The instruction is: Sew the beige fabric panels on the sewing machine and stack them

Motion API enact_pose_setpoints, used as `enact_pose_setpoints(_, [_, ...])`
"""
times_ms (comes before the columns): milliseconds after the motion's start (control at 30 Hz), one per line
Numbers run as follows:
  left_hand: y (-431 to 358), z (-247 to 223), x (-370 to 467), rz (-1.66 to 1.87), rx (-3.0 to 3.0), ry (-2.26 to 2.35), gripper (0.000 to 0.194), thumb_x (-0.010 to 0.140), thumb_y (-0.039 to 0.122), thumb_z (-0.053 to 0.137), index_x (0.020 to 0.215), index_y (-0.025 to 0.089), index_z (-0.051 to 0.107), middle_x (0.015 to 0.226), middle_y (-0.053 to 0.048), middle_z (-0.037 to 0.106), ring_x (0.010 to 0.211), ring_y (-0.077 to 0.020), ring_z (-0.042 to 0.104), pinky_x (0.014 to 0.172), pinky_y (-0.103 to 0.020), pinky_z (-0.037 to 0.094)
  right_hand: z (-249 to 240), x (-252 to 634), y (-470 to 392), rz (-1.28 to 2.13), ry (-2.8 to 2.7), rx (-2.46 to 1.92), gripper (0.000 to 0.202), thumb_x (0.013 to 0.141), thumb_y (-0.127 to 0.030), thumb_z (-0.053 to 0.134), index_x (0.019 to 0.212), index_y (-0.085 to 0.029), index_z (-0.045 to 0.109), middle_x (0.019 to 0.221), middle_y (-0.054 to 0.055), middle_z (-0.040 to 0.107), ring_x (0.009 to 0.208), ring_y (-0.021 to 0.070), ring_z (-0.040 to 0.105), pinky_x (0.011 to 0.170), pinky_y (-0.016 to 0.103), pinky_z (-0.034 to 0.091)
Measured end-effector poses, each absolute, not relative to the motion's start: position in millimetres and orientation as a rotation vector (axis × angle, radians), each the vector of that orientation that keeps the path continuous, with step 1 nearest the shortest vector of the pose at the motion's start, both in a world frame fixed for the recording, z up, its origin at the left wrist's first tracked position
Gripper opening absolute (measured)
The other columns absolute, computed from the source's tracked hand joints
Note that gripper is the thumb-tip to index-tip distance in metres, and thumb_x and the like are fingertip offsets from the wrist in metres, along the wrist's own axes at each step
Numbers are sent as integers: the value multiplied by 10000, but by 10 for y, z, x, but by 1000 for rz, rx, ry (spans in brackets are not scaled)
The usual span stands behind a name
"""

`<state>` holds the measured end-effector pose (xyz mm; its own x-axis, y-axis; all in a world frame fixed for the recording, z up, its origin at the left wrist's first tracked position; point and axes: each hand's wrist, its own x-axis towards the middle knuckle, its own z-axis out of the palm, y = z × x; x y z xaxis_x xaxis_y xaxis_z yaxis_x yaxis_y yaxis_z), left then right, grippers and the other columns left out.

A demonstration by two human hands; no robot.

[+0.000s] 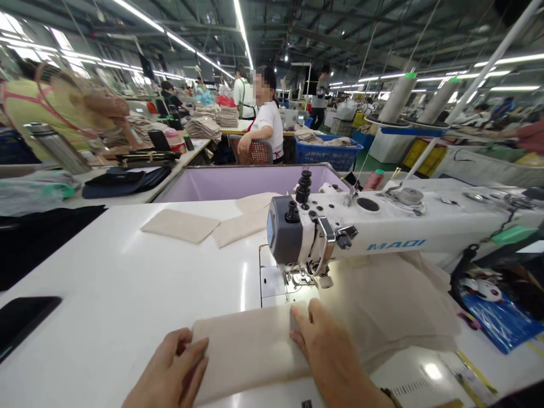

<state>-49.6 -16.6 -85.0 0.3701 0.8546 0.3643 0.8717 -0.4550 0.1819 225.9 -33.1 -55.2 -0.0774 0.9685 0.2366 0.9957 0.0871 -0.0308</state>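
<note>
One blue crate point(325, 154): fabric point(338, 141) inside | right hand point(330, 343): on beige panel point(249, 347)

Beige fabric point(250, 348) under your touch
Your left grip point(172, 368) touches its edge, your right grip point(329, 343) its top; the sewing machine point(382, 218) stands just beyond.

A narrow, dark wristband with an olive-yellow part point(390, 396), its material too blurred to tell, circles the person's right wrist. Beyond the wristband, toward the fingertips, the five-fingered right hand point(329, 343) is bare, rounded at the knuckles. Well left of the wristband, the left hand point(172, 371) is likewise bare, with slender, tapering fingers.
</note>
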Motion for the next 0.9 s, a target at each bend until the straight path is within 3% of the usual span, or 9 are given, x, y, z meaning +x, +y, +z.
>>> enact_pose_setpoints(100, [-127,-619,-380,-578,-2619,-1316,355,915,307,301,1184,216,515,1328,-111,412,1168,-286,445,868,-411,478,-589,2235,-303,-420,-2230,-1678,306,720,-139,634,1015,-205,586,976,67,623,841,226,588,668,339,505])
enact_pose_setpoints(133, [-114,-543,-326,-499,-2747,-1182,367,921,230,264,1212,246,488,1330,-71,431,1207,-263,411,912,-416,449,-601,2220,-291,-435,-2289,-1527,314,753,-127,589,1057,-201,566,1059,70,612,920,225,572,733,346,498])
enact_pose_setpoints(233, [-95,-392,-131,-338,-2965,-1043,360,926,179,271,1171,281,514,1175,-1,575,1119,-172,495,948,-327,423,-628,2154,-264,-299,-2465,-1189,293,814,-91,473,1085,-177,547,1149,56,591,1035,193,530,863,320,459])
enact_pose_setpoints(367, [-143,-357,173,-231,-2912,-1254,264,894,146,385,1097,132,553,1048,-76,611,974,-222,547,927,-382,436,-587,2070,-261,-15,-2511,-1276,265,780,-60,504,1011,-166,579,1088,61,616,987,202,549,876,332,468])
enact_pose_setpoints(467, [-205,-374,330,-118,-2899,-1483,275,852,232,520,1103,122,542,1036,-80,589,939,-272,518,882,-454,449,-555,2059,-264,51,-2509,-1252,322,756,-173,599,1076,-179,557,1082,62,610,966,227,552,853,374,493])
enact_pose_setpoints(567, [-257,-429,346,-175,-2882,-1630,447,836,347,552,1222,138,470,1166,-94,538,1076,-306,453,957,-466,396,-609,2086,-245,-199,-2531,-1110,428,767,-279,585,1165,-138,511,1076,109,614,941,256,569,795,414,518])
enact_pose_setpoints(667, [-284,-520,292,-225,-2853,-1749,557,836,419,536,1304,154,391,1304,-113,453,1190,-321,388,1007,-473,352,-721,2114,-214,-474,-2531,-987,410,807,-328,494,1142,-95,526,1042,148,631,925,272,588,733,423,525])
enact_pose_setpoints(800, [-265,-555,252,-152,-2875,-1732,633,817,404,574,1342,145,332,1429,-151,250,1287,-336,276,1019,-508,329,-856,2149,-189,-669,-2537,-969,441,829,-377,424,1174,-119,515,1142,166,593,1012,304,566,705,445,514])
enact_pose_setpoints(900, [-233,-471,189,-80,-2893,-1709,694,817,473,546,1350,101,302,1428,-170,195,1310,-333,211,1043,-540,267,-940,2204,-173,-718,-2586,-983,488,829,-423,418,1213,-131,493,1193,176,559,1033,329,557,697,487,510])
